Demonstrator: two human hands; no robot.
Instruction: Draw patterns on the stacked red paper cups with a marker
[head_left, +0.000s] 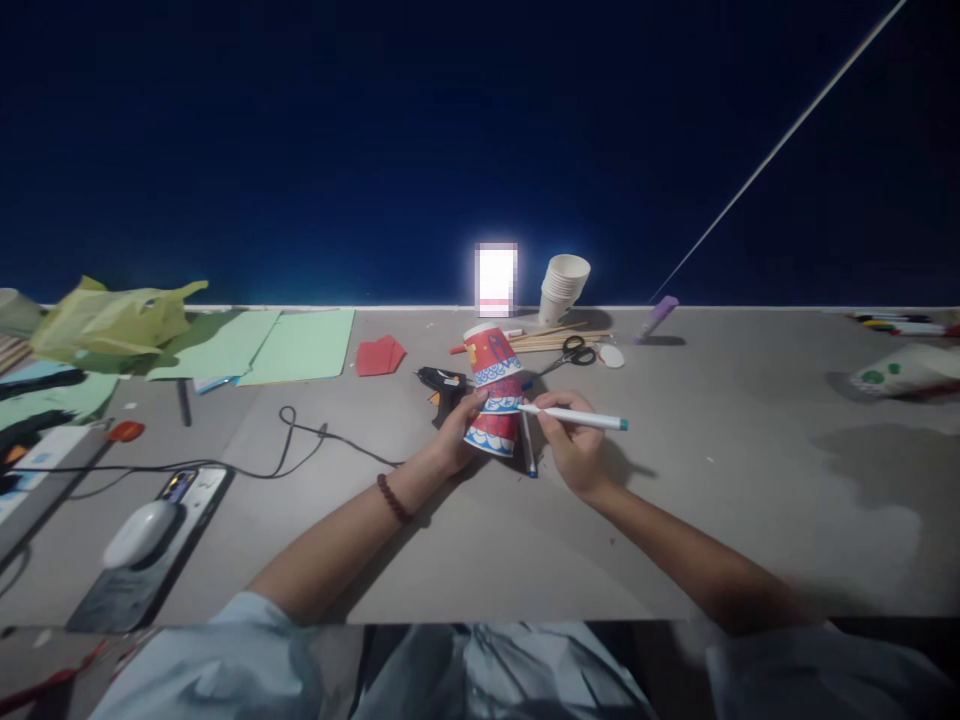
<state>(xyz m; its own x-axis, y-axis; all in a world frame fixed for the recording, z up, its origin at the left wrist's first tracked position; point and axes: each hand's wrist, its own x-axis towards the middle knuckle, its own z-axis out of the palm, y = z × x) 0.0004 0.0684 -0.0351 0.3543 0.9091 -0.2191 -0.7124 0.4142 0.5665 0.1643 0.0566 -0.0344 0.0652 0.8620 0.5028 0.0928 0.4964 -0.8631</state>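
Wrapped round the left side of a tower of decorated paper cups (493,362), my left hand (455,435) keeps it slightly tilted above the table. The cups are red with blue-and-white wave bands along their rims. My right hand (576,445) grips a white marker (581,415) with a teal end, its tip at the middle cup's wave band. Below the cups, another marker (529,450) lies on the table, partly hidden. A black glue gun (444,385) rests just behind my left hand, and black-handled scissors (576,352) lie behind my right.
White paper cups (564,288) stand stacked at the back, near wooden sticks (559,338) and a purple glue stick (660,315). Green paper (300,347), a yellow bag (112,320) and a phone (150,550) are on the left. A cord (345,440) crosses the table. A cup (907,372) lies at right.
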